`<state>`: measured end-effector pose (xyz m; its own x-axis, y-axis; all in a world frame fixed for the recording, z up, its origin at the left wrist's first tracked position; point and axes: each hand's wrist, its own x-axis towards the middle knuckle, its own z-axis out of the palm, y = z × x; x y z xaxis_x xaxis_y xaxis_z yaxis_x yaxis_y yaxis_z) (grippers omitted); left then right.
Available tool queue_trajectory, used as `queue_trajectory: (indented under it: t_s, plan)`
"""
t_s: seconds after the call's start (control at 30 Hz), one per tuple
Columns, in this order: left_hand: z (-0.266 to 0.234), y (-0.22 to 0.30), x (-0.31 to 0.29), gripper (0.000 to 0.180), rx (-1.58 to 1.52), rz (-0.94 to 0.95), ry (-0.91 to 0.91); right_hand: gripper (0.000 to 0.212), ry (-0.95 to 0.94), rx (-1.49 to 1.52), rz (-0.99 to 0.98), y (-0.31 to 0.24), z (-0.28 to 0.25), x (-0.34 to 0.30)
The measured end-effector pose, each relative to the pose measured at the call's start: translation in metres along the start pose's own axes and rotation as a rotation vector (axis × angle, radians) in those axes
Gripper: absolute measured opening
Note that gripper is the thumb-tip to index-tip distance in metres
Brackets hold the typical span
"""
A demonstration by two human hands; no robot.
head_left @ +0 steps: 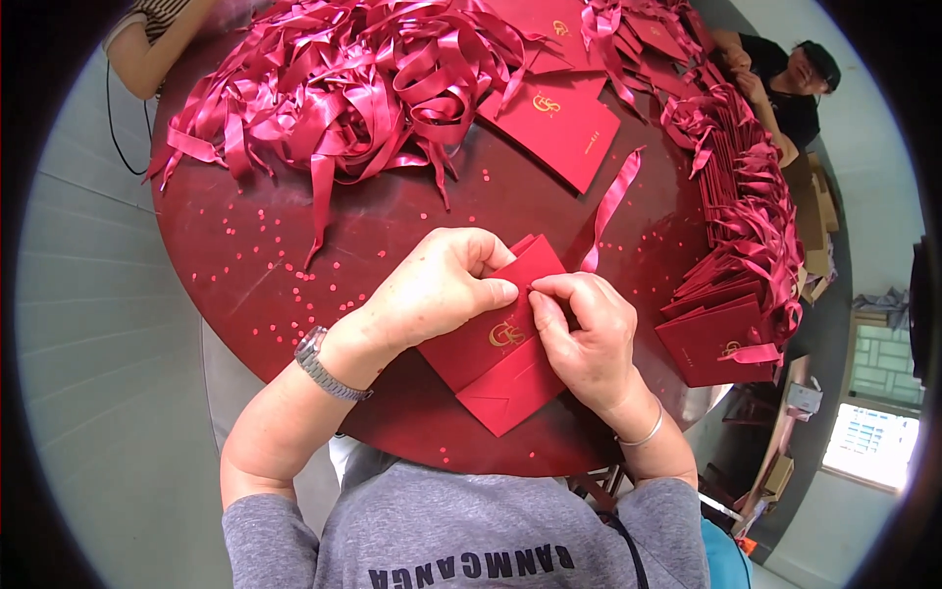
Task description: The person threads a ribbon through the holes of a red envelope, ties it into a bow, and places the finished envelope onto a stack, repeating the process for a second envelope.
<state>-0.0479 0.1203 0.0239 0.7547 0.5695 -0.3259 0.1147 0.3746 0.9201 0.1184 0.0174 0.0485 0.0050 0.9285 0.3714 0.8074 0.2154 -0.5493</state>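
A flat, folded red paper bag (515, 388) with a gold emblem lies slanted before me, close to the table's near edge. At its upper edge my left hand (442, 285) is closed, thumb on the front and fingers behind. My right hand (589, 334) pinches thumb and forefinger together at the same edge, beside the left thumb. A shiny red ribbon (615, 201) runs from the tabletop down to the right hand's fingers. Its near end is hidden there, and whether it passes through the bag cannot be seen.
A large heap of loose ribbons (343, 88) covers the table's far left. More red bags (559, 128) lie at the far side, and a row of ribboned bags (731, 226) lines the right edge. Small red paper dots (294, 294) are scattered about. Another person (785, 88) sits at far right.
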Motion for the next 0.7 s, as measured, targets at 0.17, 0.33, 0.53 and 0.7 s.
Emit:
queue_trajectory:
  t_s: [0.17,0.33,0.53,0.7]
  plan:
    - [-0.003,0.001,-0.002,0.018,0.059,0.072,-0.088,0.010,-0.017,0.035,0.054,0.003,0.001,0.002]
    - [-0.002,-0.011,0.003,0.014,0.015,0.098,-0.051,0.011,-0.038,0.035,0.045,0.004,0.002,0.002]
    - [0.000,-0.005,0.002,0.013,0.123,0.044,-0.032,0.012,-0.034,0.062,0.087,0.008,0.007,-0.003]
    - [0.003,-0.005,0.002,0.019,0.069,0.028,-0.033,0.012,-0.039,0.138,0.157,0.013,0.010,-0.007]
